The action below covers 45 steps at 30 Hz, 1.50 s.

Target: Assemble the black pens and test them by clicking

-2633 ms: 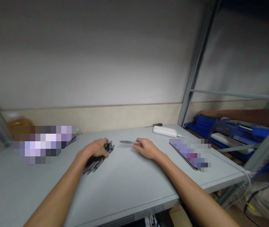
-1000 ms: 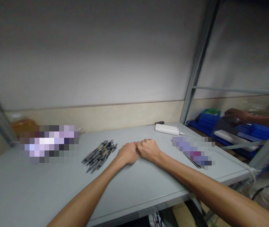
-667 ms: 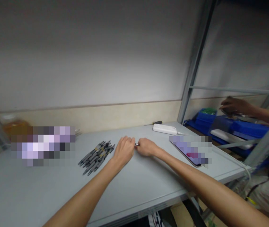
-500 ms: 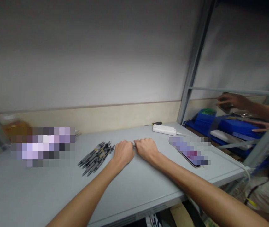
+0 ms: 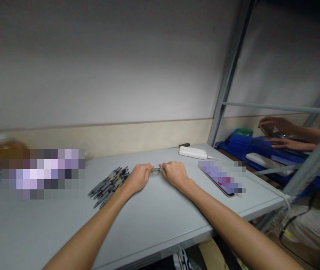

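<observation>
Over the middle of the grey table (image 5: 160,213), my left hand (image 5: 140,177) and my right hand (image 5: 174,174) are both closed on one slim grey pen (image 5: 156,170), gripping it from opposite ends. Only its middle shows in the gap between my fingers; both ends are covered. Just left of my left hand lies a pile of grey and black pens (image 5: 108,186), roughly lined up on a slant, its right side partly behind my hand and forearm.
A white power strip (image 5: 193,153) and a screwdriver (image 5: 184,145) lie at the back right. Nearer is a phone (image 5: 218,179), partly blurred out. A pixelated item (image 5: 44,172) sits at left. Beyond the metal post (image 5: 227,80), another person's hands work over blue trays (image 5: 240,140).
My hands have drawn apart, the left one shifting left, so more of the pen shows between them. At right, the other person's lower hand has moved left over the blue trays.
</observation>
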Each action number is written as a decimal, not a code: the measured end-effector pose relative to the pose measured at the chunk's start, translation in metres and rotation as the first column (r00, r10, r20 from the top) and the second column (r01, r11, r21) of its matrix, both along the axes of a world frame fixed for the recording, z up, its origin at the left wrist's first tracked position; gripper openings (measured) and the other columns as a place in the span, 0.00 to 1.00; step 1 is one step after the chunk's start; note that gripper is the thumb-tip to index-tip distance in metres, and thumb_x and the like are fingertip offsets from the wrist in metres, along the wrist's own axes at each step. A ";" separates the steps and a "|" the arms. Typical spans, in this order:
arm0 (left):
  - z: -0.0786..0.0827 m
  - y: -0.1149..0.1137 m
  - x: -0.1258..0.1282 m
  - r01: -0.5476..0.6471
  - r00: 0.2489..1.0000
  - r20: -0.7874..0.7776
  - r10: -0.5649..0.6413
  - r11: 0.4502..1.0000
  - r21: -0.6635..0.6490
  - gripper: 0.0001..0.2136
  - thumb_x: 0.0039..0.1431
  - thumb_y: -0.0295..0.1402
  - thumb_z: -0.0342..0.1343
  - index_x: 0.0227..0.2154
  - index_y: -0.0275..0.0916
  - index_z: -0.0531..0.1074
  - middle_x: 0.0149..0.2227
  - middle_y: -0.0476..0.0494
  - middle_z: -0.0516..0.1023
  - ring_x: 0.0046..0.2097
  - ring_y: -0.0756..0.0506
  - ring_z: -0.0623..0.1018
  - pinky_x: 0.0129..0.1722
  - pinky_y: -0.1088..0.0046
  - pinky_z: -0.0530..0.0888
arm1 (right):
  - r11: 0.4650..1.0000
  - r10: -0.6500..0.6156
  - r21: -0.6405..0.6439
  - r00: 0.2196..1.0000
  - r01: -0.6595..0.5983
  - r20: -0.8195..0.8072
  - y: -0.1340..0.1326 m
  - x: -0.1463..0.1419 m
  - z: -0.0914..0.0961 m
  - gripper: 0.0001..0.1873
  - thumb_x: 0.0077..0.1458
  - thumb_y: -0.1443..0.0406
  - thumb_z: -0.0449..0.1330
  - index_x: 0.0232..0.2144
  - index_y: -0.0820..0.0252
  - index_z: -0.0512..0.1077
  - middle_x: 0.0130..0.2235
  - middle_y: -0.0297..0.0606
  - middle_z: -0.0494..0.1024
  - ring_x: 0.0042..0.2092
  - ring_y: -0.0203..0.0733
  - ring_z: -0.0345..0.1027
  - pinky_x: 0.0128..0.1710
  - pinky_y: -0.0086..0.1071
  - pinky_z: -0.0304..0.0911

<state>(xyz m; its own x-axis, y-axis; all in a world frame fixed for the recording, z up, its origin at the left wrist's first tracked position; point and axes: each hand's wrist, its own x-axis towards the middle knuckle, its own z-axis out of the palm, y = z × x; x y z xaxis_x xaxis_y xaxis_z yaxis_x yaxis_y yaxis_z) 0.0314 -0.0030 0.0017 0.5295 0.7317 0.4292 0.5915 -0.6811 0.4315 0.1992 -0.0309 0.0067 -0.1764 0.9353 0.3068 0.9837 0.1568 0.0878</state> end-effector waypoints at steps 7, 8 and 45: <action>-0.002 0.006 -0.007 0.016 0.909 0.412 0.062 0.983 -0.185 0.13 0.56 0.40 0.46 0.25 0.36 0.69 0.21 0.51 0.66 0.26 0.50 0.66 0.27 0.75 0.61 | 0.955 0.230 0.216 0.967 -0.203 -0.109 -0.005 0.005 0.005 0.18 0.59 0.54 0.47 0.40 0.61 0.69 0.37 0.45 0.72 0.40 0.44 0.64 0.38 0.33 0.55; -0.001 0.007 -0.008 0.026 0.873 0.480 0.083 0.976 -0.218 0.13 0.55 0.41 0.47 0.26 0.36 0.69 0.20 0.51 0.66 0.25 0.50 0.66 0.27 0.75 0.61 | 0.947 0.264 0.229 0.953 -0.227 -0.148 -0.004 0.007 0.004 0.18 0.60 0.56 0.47 0.39 0.61 0.69 0.37 0.44 0.72 0.39 0.42 0.63 0.38 0.33 0.54; -0.008 0.013 -0.004 0.255 0.549 0.782 0.295 0.832 -0.493 0.17 0.43 0.45 0.59 0.22 0.35 0.64 0.18 0.53 0.67 0.20 0.55 0.67 0.24 0.79 0.65 | 0.929 0.356 0.256 0.463 -0.267 -0.812 0.010 0.033 0.005 0.10 0.48 0.62 0.59 0.33 0.62 0.73 0.29 0.37 0.75 0.27 0.35 0.64 0.29 0.28 0.59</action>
